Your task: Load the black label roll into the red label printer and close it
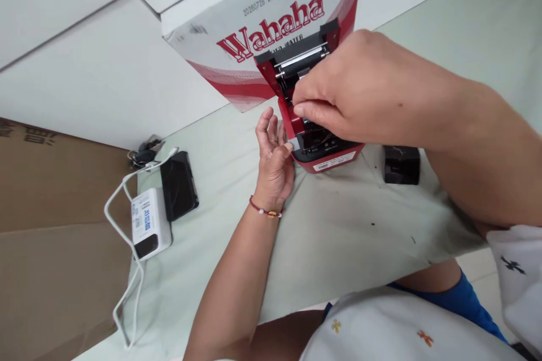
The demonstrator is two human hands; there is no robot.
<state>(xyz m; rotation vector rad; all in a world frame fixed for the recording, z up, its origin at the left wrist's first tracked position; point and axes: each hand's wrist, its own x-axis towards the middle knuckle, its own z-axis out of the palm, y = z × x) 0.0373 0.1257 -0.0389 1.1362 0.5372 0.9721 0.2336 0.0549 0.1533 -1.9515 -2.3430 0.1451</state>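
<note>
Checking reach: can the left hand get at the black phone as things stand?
Likely yes: only cloth shows between the left hand and the black phone. That hand is at the red device, though, and would have to leave it.

The tabletop [339, 225] looks matt, creased and cloth-like. The machine [311, 138] is smooth red and black plastic with a shiny metal rod [301, 58]. Along the tabletop's left edge, the box [63, 248] is matt brown cardboard.
</note>
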